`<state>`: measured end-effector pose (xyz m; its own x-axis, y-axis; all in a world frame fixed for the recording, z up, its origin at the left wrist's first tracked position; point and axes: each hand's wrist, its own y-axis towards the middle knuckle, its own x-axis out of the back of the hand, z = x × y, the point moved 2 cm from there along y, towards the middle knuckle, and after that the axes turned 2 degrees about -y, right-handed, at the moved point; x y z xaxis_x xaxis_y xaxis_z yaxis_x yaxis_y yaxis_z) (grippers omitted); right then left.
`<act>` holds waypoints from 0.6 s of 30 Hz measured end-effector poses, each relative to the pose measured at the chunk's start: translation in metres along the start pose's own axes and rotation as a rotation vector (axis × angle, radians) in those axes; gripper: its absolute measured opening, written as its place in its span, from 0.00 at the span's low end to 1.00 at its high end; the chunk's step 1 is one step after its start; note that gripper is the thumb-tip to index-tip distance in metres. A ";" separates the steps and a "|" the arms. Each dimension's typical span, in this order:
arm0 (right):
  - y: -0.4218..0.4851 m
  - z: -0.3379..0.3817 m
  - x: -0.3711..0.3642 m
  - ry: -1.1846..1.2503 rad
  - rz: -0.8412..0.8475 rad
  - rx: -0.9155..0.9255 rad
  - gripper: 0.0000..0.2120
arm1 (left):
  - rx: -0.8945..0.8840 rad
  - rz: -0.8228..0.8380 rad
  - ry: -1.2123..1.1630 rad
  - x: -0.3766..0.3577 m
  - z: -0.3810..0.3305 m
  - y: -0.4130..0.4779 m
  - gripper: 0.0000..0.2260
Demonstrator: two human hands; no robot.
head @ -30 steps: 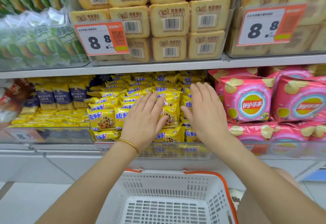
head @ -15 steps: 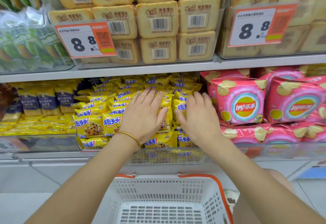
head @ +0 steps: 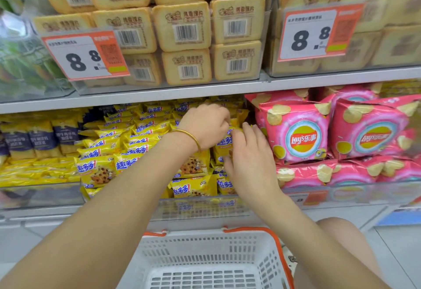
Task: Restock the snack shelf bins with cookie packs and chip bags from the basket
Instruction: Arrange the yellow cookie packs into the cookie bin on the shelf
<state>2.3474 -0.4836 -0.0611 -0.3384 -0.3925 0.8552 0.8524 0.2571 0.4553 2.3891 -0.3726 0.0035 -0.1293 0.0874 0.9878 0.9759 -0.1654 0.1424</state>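
Note:
Yellow cookie packs (head: pixel 145 145) fill a clear bin (head: pixel 200 209) on the lower shelf. My left hand (head: pixel 205 124), with a gold bangle on the wrist, reaches deep into the bin's right rear part. Its fingers curl down over the packs and are hidden from me. My right hand (head: pixel 248 158) lies flat against the packs at the bin's right side, fingers apart, its fingertips touching a pack just below my left hand. Pink chip bags (head: pixel 298 136) sit in the neighbouring bin on the right. The white basket (head: pixel 205 256) with orange handles stands below the shelf, and what I see of its inside holds nothing.
On the upper shelf stand stacked beige cracker packs (head: pixel 182 26) behind two 8.8 price tags (head: pixel 84 56). Dark blue and yellow packs (head: pixel 38 138) fill the bin on the left. A bare knee (head: pixel 337 238) shows beside the basket, over a pale tiled floor.
My left hand has moved right and deeper into the bin and curled its fingers. My right hand has shifted to the bin's right side. The camera has come closer to the shelf.

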 end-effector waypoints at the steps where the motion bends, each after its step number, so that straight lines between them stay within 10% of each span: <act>1: 0.001 -0.001 -0.001 -0.010 -0.010 -0.007 0.26 | -0.017 0.017 0.023 0.001 -0.002 0.001 0.14; 10: 0.006 -0.005 -0.007 0.027 -0.090 0.021 0.22 | -0.102 0.203 -0.092 -0.010 -0.010 0.012 0.21; 18: 0.003 -0.006 -0.005 0.046 -0.090 0.022 0.25 | 0.046 0.021 -0.119 -0.007 -0.003 0.027 0.12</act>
<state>2.3543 -0.4861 -0.0657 -0.3942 -0.4549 0.7986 0.8101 0.2384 0.5357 2.4157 -0.3810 0.0004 -0.0900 0.2011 0.9754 0.9855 -0.1237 0.1164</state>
